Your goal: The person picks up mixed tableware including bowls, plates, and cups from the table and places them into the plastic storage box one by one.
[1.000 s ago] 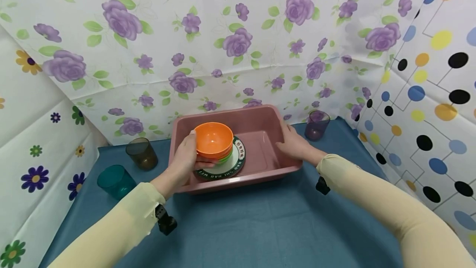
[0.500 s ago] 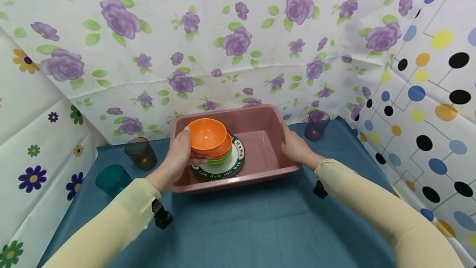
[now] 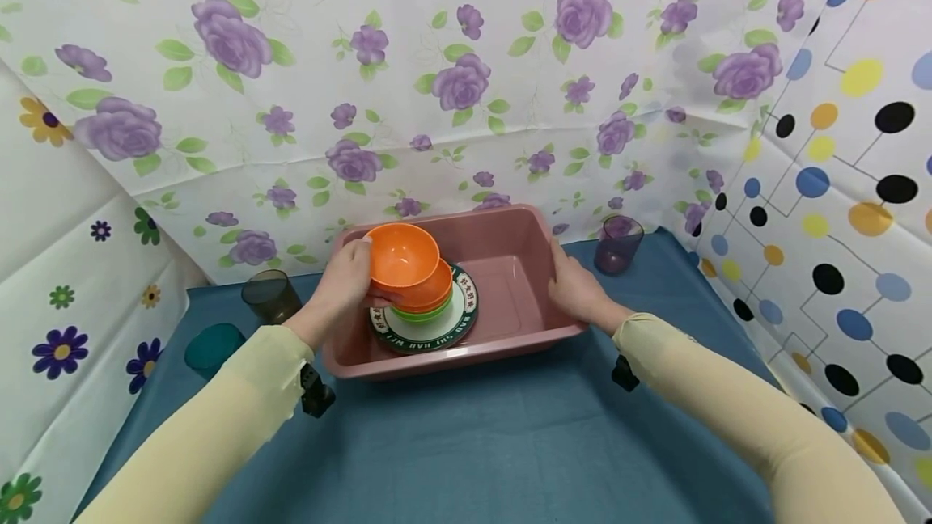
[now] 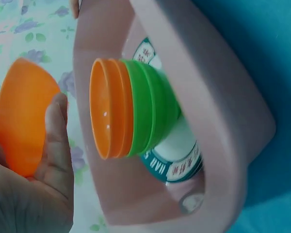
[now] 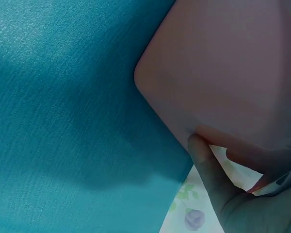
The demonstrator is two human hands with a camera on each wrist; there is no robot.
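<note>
- Bowl (image 3: 402,253) of orange plastic sits at centre left of the head view, gripped by the left hand (image 3: 341,281) above the pink basin (image 3: 510,225).
- Left wrist view alone shows it clear of the stack (image 4: 136,114): a second orange bowl (image 4: 106,114) nested in green bowls (image 4: 153,114) on the printed plate (image 4: 184,165).
- Right wrist view shows only fingers (image 5: 203,165) curled under the basin's outer wall over the blue counter (image 5: 63,121); the head view places the right hand (image 3: 578,289) at the basin's right rim.
- Cups stand at left (image 3: 268,296) and right (image 3: 618,243).
- Since a second ago, the held bowl has risen and tilted off the stack; the right hand keeps its hold.
</note>
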